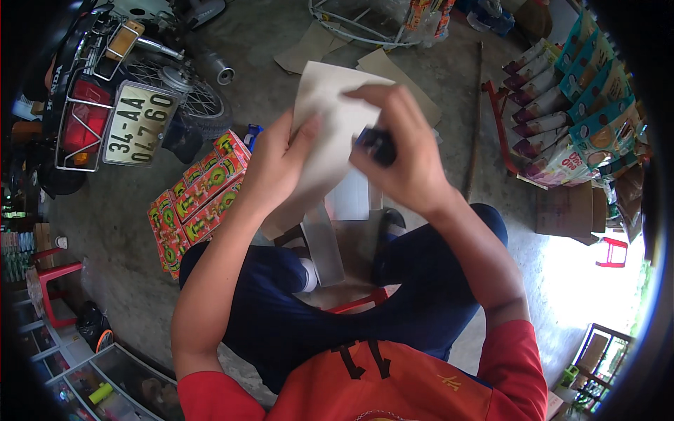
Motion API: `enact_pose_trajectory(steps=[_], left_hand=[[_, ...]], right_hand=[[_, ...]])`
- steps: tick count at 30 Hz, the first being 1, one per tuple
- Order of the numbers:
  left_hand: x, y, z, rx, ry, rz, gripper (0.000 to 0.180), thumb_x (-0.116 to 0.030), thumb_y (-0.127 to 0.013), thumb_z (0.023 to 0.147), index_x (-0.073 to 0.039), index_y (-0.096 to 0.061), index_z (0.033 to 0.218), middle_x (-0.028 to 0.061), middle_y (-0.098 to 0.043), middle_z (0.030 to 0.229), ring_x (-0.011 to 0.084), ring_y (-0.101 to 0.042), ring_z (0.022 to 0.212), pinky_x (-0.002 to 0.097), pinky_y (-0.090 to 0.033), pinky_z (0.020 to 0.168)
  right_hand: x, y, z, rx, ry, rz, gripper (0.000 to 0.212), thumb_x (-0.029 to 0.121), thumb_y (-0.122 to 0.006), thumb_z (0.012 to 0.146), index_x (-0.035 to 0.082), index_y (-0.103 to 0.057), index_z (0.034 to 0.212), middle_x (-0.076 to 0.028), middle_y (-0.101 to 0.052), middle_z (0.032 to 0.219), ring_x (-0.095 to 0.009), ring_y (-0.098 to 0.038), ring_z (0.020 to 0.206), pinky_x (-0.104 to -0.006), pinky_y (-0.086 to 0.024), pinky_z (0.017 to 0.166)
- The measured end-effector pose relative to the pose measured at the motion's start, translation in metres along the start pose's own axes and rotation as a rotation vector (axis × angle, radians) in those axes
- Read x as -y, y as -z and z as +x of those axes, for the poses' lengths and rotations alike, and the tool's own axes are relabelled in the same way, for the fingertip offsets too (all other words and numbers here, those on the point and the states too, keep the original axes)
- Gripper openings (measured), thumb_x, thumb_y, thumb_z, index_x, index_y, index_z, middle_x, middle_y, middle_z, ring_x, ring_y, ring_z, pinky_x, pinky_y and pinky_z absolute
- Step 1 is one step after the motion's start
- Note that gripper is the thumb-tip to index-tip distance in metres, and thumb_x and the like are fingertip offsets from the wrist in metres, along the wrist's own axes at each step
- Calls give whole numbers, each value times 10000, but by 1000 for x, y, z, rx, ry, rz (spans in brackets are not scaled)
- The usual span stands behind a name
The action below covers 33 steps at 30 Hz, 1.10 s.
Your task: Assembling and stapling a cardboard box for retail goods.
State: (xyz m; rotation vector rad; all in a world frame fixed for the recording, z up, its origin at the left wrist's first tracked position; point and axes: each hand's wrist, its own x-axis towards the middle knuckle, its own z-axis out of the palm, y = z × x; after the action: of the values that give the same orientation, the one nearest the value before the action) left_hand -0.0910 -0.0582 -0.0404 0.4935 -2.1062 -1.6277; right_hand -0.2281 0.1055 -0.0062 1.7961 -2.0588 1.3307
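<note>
Two-handed work above a concrete floor (126,252): fingers of the left hand (277,165) pinch a raised pale sheet (330,112) at its left edge; those of the right hand (407,158) curl round a blurred dark object (377,146). Firm left-side support should steady it.

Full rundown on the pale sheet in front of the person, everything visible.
The pale sheet is off-white, flat-looking and plain, apparently stiff paper or thin card, with straight upper edges and a greyer lower part. It is held up above the floor, tilted, its long side running up the view. The left hand grips its left side, thumb across the face. The right hand, holding a dark blue object, overlaps its right side; blur hides whether those fingers touch it.
</note>
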Motion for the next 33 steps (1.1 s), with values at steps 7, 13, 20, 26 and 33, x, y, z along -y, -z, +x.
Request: enact_pose_trajectory(steps=[7, 13, 20, 26, 33], left_hand=[[-8, -10, -5, 216, 114, 106, 455, -352, -574, 1113, 26, -598, 1366, 112, -731, 1082, 110, -654, 961, 298, -523, 846], [2, -9, -4, 158, -8, -85, 410, -272, -561, 1116, 0, -542, 1422, 99, -713, 1177, 124, -653, 1039, 304, -517, 894], [-2, 1, -7, 151, -10, -163, 324, -149, -540, 1101, -2, -540, 1390, 70, -687, 1153, 92, -623, 1054, 283, -501, 898], [1, 4, -9, 155, -39, -172, 315, -176, -554, 1104, -12, -570, 1373, 58, -687, 1180, 82, -630, 1040, 265, -507, 895], [-13, 5, 1, 111, 33, -308, 372, -264, -607, 1099, -16, -589, 1376, 59, -716, 1209, 85, -667, 1054, 271, -531, 918]], right_hand=[[-17, 10, 3, -27, -64, -103, 633, 61, -749, 768, 154, -616, 1380, -116, -610, 1374, -320, -692, 1082, -395, -593, 853], [1, 2, -2, 86, 17, -94, 579, -27, -698, 738, 112, -668, 1299, -96, -627, 1447, -288, -728, 1041, -374, -611, 819], [-2, -6, -3, 156, 148, -153, 640, 2, -730, 697, 146, -661, 1316, -27, -588, 1539, -270, -753, 943, -381, -625, 803], [-4, -1, -1, 242, 72, -25, 643, 26, -738, 737, 149, -637, 1360, -35, -572, 1549, -305, -728, 1062, -400, -611, 899], [-28, 37, 17, -241, -36, -67, 520, 77, -714, 817, 77, -684, 1337, -137, -666, 1313, -291, -651, 1191, -369, -543, 949]])
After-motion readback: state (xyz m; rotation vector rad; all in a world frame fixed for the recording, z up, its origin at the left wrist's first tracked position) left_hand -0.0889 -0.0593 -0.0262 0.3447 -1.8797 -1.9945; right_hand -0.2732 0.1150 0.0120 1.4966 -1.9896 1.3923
